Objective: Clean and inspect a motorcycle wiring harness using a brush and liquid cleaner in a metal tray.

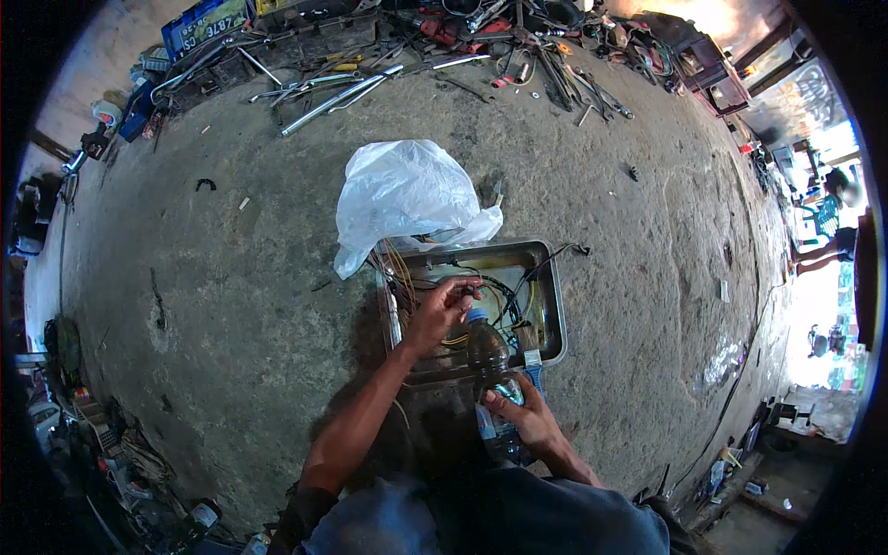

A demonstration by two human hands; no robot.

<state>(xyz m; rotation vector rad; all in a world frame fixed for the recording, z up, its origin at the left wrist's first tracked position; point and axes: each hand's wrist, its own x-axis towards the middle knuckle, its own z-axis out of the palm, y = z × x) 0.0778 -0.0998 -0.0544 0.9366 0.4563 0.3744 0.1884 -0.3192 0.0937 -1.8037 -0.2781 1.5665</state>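
Note:
My left hand (442,310) is curled with fingertips pinched just above the blue cap of a plastic bottle (487,351); a small dark item at the fingers is too small to name. My right hand (523,416) grips that bottle, which holds dark liquid, around its lower half. Beneath both hands lies a metal tray (555,291) with black and yellow wires (507,296) in shallow liquid. A paintbrush with a blue handle (533,363) leans in the tray's right side. A crumpled white plastic bag (407,194) lies just beyond the tray.
Concrete floor (231,296) surrounds me. Wrenches, metal bars and other tools (342,92) line the far edge, with a maroon crate (717,79) at the back right. Assorted gear lies along both sides. At the far right another person's legs (819,254) show near a bright opening.

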